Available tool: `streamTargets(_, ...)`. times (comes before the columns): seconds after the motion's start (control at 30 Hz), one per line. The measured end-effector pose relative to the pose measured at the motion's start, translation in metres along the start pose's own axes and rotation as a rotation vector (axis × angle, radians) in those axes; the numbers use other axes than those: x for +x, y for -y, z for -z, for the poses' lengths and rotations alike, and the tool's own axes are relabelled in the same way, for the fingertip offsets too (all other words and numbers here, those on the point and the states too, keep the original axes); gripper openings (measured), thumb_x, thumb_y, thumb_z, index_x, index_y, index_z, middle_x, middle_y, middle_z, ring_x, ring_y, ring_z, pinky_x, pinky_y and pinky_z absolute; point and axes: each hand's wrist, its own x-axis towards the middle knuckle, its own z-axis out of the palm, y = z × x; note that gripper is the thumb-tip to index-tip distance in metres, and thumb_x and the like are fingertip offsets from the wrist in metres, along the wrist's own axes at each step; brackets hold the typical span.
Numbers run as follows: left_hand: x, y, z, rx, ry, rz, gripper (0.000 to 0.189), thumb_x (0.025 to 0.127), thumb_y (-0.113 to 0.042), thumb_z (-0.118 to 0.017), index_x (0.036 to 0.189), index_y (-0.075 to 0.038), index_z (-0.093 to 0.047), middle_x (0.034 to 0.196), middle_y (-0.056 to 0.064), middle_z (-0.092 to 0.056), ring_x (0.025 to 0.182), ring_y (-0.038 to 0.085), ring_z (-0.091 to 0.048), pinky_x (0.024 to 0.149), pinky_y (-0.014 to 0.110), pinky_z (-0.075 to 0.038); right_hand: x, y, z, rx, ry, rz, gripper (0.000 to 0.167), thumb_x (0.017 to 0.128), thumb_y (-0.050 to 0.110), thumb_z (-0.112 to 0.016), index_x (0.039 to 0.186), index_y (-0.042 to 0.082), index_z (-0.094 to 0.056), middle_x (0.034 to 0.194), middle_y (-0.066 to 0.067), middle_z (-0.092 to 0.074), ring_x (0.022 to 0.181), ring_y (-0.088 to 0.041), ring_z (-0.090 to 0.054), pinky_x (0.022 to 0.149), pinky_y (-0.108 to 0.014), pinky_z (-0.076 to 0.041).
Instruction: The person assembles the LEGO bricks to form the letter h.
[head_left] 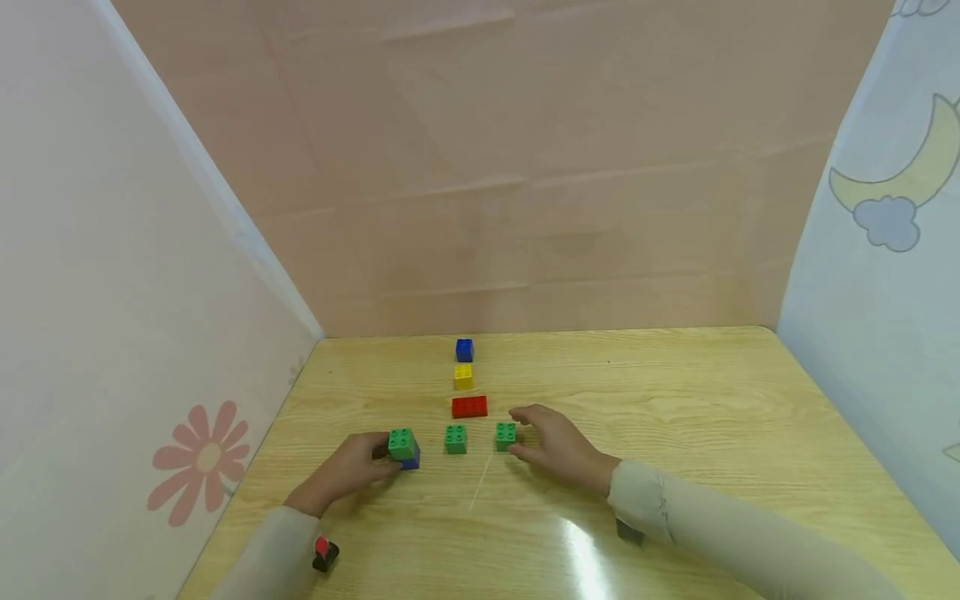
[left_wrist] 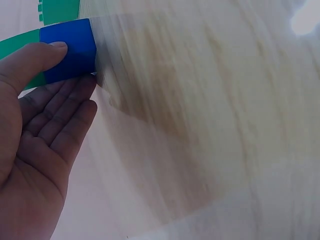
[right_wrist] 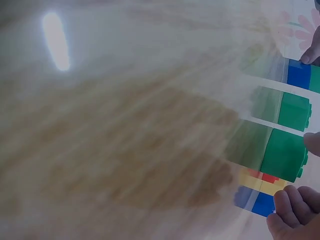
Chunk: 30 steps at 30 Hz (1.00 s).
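Observation:
My left hand [head_left: 351,468] pinches a two-brick stack at the left, a green brick [head_left: 401,443] on top of a blue brick [left_wrist: 70,52]. The thumb lies on the blue brick's side, with the fingers on the opposite side. To the right of that stack stands a single green brick [head_left: 455,440], apart from both hands. Another green brick [head_left: 506,436] sits beside my right hand [head_left: 558,446], whose thumb and fingers are spread near it. In the right wrist view, a gap shows between the thumb and this green brick [right_wrist: 285,155].
Behind the green bricks, a red brick [head_left: 469,407], a yellow brick [head_left: 463,377] and a blue brick [head_left: 464,350] form a rough line going back. The wooden table [head_left: 675,392] meets a brown back panel [head_left: 525,208] and pale side walls. Small dark devices show at both wrists.

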Motion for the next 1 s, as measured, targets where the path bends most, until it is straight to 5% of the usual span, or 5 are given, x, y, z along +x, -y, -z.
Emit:
streamTargets(0.6,-0.004,0.005,0.004,-0.057,0.021,0.041,0.051,0.087,-0.026,-0.074,0.128,0.001,-0.058,0.123,0.012,-0.063,0.115,0.033,-0.059,0.097,0.046,-0.049,0.001,-0.003,-0.006,0.0,0.021,-0.012,0.045,0.089,0.024,-0.073,0.127,0.005,-0.06,0.12,-0.004,-0.063,0.103,-0.019,-0.063,0.087,-0.037,-0.054)
streamTargets(0.8,-0.011,0.003,0.02,-0.053,0.078,-0.015,0.053,0.089,-0.007,-0.062,0.139,-0.001,-0.048,0.136,0.015,-0.053,0.126,0.037,-0.05,0.103,0.051,-0.042,0.001,-0.006,-0.005,-0.003,0.019,-0.019,0.044,0.089,0.026,-0.073,0.126,0.006,-0.061,0.12,-0.002,-0.063,0.104,-0.018,-0.063,0.088,-0.036,-0.053)
streamTargets(1.0,-0.012,-0.008,0.038,0.006,-0.063,-0.083,0.057,0.091,-0.001,-0.052,0.146,-0.003,-0.039,0.145,0.014,-0.046,0.131,0.039,-0.043,0.105,0.056,-0.038,0.0,-0.006,-0.001,0.032,0.014,-0.046,0.043,0.088,0.027,-0.074,0.124,0.006,-0.061,0.119,-0.003,-0.063,0.106,-0.02,-0.062,0.09,-0.038,-0.053)
